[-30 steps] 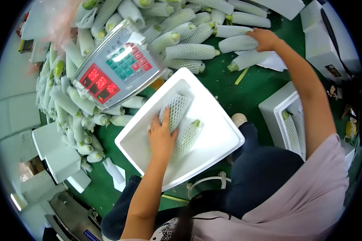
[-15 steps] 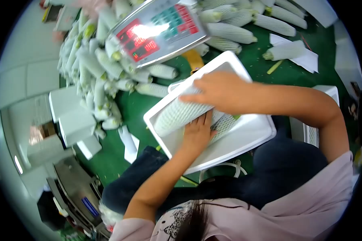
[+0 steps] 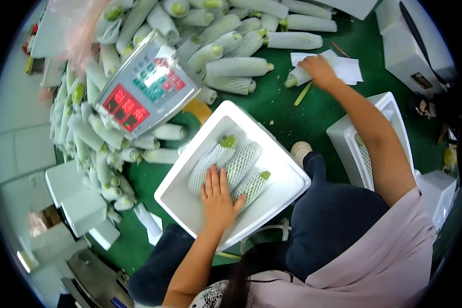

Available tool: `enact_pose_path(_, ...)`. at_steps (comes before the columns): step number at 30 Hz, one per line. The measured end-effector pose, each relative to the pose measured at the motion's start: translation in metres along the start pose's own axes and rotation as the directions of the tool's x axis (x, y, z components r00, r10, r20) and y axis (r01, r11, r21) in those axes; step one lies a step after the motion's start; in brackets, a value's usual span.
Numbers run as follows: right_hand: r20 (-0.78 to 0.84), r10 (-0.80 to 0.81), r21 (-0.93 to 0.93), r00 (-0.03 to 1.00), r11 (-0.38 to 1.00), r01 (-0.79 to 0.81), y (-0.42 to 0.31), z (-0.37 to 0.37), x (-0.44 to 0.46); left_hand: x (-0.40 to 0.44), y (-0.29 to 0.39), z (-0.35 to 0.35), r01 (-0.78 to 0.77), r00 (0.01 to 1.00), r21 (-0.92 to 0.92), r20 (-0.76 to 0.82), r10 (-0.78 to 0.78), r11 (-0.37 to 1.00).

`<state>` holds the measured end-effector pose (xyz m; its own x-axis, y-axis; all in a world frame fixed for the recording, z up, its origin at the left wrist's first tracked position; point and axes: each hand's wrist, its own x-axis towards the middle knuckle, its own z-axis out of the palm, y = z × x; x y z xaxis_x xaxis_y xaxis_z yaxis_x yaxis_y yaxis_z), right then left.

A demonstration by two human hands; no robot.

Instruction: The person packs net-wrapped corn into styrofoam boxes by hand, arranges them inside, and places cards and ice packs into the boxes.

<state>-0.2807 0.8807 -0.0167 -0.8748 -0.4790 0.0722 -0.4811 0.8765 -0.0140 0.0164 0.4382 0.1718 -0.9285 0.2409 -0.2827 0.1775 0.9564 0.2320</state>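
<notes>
My left hand (image 3: pixel 219 203) lies flat inside a white foam box (image 3: pixel 285 197), its fingers stretched over long vegetables in white foam net sleeves. Three of these netted vegetables (image 3: pixel 243 163) lie side by side in the box, green ends showing. Out to the upper right, my right hand (image 3: pixel 319 72) has its fingers curled over another netted vegetable (image 3: pixel 299 77), which rests on white paper (image 3: pixel 350 71). My fingertips there are partly hidden.
A scale display (image 3: pixel 148 84) with red digits stands left of the box. Behind it, netted vegetables (image 3: pixel 238 66) are heaped on the green surface (image 3: pixel 272 110). A second foam box (image 3: pixel 344 136) holding netted vegetables sits at the right, beneath my right arm.
My right hand has left the vegetable in the box and reached to the one on the paper. My left hand now lies on top of the boxed vegetables. The camera view has shifted.
</notes>
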Motion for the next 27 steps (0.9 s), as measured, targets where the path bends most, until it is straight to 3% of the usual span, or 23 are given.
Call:
enact_pose_path(2, 0.201, 0.016, 0.040, 0.980, 0.999, -0.024, -0.014, -0.057, 0.007, 0.001, 0.004, -0.005, 0.020, 1.000, -0.009, -0.005, -0.020, 1.000)
enact_pose_path(3, -0.059, 0.048, 0.195, 0.997, 0.980, -0.036, -0.013, -0.054, 0.005, 0.000, 0.007, -0.012, 0.034, 0.999, 0.001, 0.026, -0.034, 0.999)
enact_pose_path(5, -0.199, 0.306, 0.622, 0.931, 0.773, -0.121, -0.043, -0.100, 0.007, 0.001, 0.009, -0.025, 0.031, 0.999, 0.023, 0.009, -0.031, 0.999)
enact_pose_path(6, -0.213, 0.437, 0.794, 0.874, 0.599, -0.106, -0.063, -0.128, 0.003, 0.004, 0.013, -0.035, 0.151, 0.987, -0.340, 0.100, -0.124, 0.928)
enact_pose_path(7, -0.219, 0.380, 0.932, 0.899, 0.355, 0.077, -0.076, -0.146, -0.003, 0.007, 0.022, -0.049, 0.281, 0.959, -0.642, 0.222, -0.178, 0.713)
enact_pose_path(8, -0.281, 0.283, 0.941, 0.917, 0.270, 0.205, -0.095, -0.170, -0.009, 0.009, 0.032, -0.065, 0.398, 0.917, -0.833, 0.351, -0.187, 0.384)
enact_pose_path(9, -0.340, 0.183, 0.936, 0.923, 0.161, 0.313, -0.116, -0.194, -0.016, 0.016, 0.051, -0.085, 0.381, 0.924, -0.924, 0.380, -0.044, 0.026)
enact_pose_path(10, -0.431, 0.031, 0.878, 0.902, 0.246, 0.411, -0.146, -0.230, -0.019, 0.025, 0.073, -0.101, 0.347, 0.937, -0.874, 0.337, 0.090, -0.340)
enact_pose_path(12, -0.505, -0.244, 0.742, 0.828, 0.366, 0.561, -0.192, -0.275, -0.032, 0.025, 0.104, -0.110, 0.234, 0.948, -0.670, 0.319, 0.012, -0.704)
enact_pose_path(13, -0.499, -0.362, 0.674, 0.787, 0.409, 0.615, -0.208, -0.288, -0.040, 0.025, 0.112, -0.120, 0.164, 0.963, -0.753, 0.262, -0.062, -0.637)
enact_pose_path(14, -0.428, -0.438, 0.630, 0.790, 0.482, 0.609, -0.214, -0.289, -0.044, 0.018, 0.110, -0.119, 0.248, 0.872, -0.802, 0.429, -0.237, -0.543)
enact_pose_path(16, -0.293, -0.210, 0.814, 0.933, 0.457, 0.358, -0.220, -0.269, -0.046, 0.000, 0.074, -0.093, 0.368, 0.827, -0.753, 0.533, -0.178, -0.546)
enact_pose_path(17, -0.156, -0.070, 0.898, 0.985, 0.405, 0.171, -0.224, -0.257, -0.048, -0.008, 0.051, -0.087, 0.487, 0.802, -0.764, 0.583, -0.129, -0.424)
enact_pose_path(18, 0.009, 0.068, 0.945, 0.998, 0.325, -0.030, -0.227, -0.245, -0.053, -0.012, 0.044, -0.095, 0.552, 0.774, -0.793, 0.603, -0.194, -0.259)
enact_pose_path(20, 0.034, 0.037, 0.963, 0.999, 0.266, -0.043, -0.226, -0.221, -0.055, -0.027, 0.023, -0.099, 0.609, 0.744, -0.776, 0.631, -0.220, -0.165)
enact_pose_path(23, 0.058, 0.008, 0.973, 0.998, 0.224, -0.058, -0.218, -0.209, -0.049, -0.047, -0.006, -0.123, 0.656, 0.621, -0.706, 0.706, -0.340, -0.267)
enact_pose_path(24, 0.081, -0.048, 0.960, 0.996, 0.271, -0.065, -0.209, -0.206, -0.042, -0.058, -0.013, -0.126, 0.638, 0.584, -0.702, 0.709, -0.396, -0.316)
enact_pose_path(26, 0.095, -0.038, 0.842, 0.995, 0.536, -0.060, -0.174, -0.173, -0.023, -0.075, -0.024, -0.127, 0.613, 0.618, -0.718, 0.696, -0.367, -0.331)
enact_pose_path(27, 0.017, 0.047, 0.721, 0.999, 0.692, -0.045, -0.147, -0.143, -0.012, -0.080, -0.030, -0.127, 0.615, 0.669, -0.737, 0.676, -0.310, -0.280)
